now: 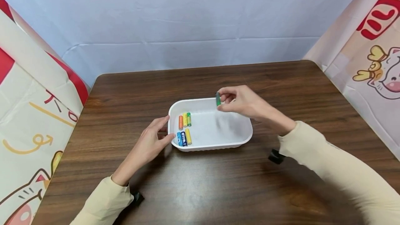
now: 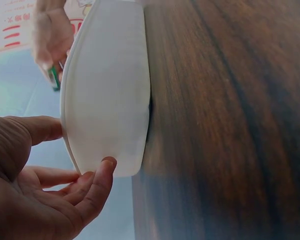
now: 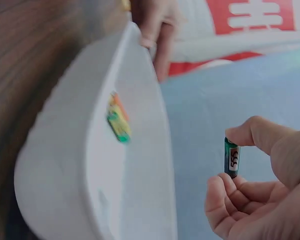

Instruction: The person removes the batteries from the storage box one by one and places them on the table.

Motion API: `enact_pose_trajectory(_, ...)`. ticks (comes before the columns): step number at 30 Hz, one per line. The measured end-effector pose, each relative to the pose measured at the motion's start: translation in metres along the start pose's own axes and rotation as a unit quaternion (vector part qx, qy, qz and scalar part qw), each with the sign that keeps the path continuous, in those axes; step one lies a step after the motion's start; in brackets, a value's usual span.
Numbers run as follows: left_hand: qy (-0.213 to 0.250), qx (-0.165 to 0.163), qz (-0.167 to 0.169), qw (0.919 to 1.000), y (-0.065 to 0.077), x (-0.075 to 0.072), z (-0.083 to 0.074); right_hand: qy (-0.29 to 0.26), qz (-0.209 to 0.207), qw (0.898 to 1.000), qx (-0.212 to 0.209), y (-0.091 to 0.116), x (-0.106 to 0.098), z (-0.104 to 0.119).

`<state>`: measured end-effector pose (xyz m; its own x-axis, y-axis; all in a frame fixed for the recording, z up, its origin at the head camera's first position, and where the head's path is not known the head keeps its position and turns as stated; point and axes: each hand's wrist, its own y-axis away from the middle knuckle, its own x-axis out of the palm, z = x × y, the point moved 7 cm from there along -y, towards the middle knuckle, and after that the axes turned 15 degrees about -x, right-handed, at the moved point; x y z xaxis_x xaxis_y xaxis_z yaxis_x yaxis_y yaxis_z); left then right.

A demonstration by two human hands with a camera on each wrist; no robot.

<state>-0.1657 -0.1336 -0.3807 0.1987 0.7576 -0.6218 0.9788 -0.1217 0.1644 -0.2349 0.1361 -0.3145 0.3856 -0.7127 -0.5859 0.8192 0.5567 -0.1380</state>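
A dark brown wood-grain worktop (image 1: 200, 186) is used as the base. On it a white oblong plastic tray (image 1: 207, 134) is placed. Its left end is gripped by the left hand (image 1: 150, 141), with the rim held between thumb and fingers. The right hand (image 1: 239, 100) is raised over the tray's far side, its thumb and fingertips clamped on the two ends of a small green cylindrical battery (image 3: 232, 159).

Six batteries are found laid at the tray's left end, in two side-by-side groups of three. In the far group, an orange (image 1: 181, 122), a yellow (image 1: 185, 119) and a green-and-yellow battery (image 1: 189, 119) are counted; in the near group, a light blue (image 1: 179, 139), a dark blue (image 1: 184, 139) and a second yellow battery (image 1: 188, 136).

The work is judged partly done: six are set down, and the held one is not yet placed. Whether others remain cannot be determined.
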Motion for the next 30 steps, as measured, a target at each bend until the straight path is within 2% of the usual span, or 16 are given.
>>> enact_pose_trajectory(8, -0.002, -0.001, 0.001, 1.0, 0.0, -0.001, -0.001, 0.02, -0.063, 0.998, 0.007, 0.039, -0.062, -0.004)
enact_pose_trajectory(14, -0.006, -0.008, 0.004, 0.9999, 0.0, 0.0, 0.0, 0.062, -0.077, 0.995, 0.008, 0.063, -0.093, -0.023)
enact_pose_trajectory(21, -0.007, -0.015, 0.006, 0.9998, 0.0, 0.0, 0.0, 0.103, -0.051, 0.993, 0.001, 0.083, -0.104, -0.062)
enact_pose_trajectory(26, -0.003, -0.013, 0.004, 0.9999, 0.0, 0.0, -0.001, 0.113, -0.02, 0.993, -0.013, 0.089, -0.1, -0.092)
enact_pose_trajectory(30, -0.004, -0.011, 0.001, 0.9999, 0.0, -0.001, -0.002, 0.108, -0.006, 0.994, 0.006, 0.092, -0.093, -0.111)
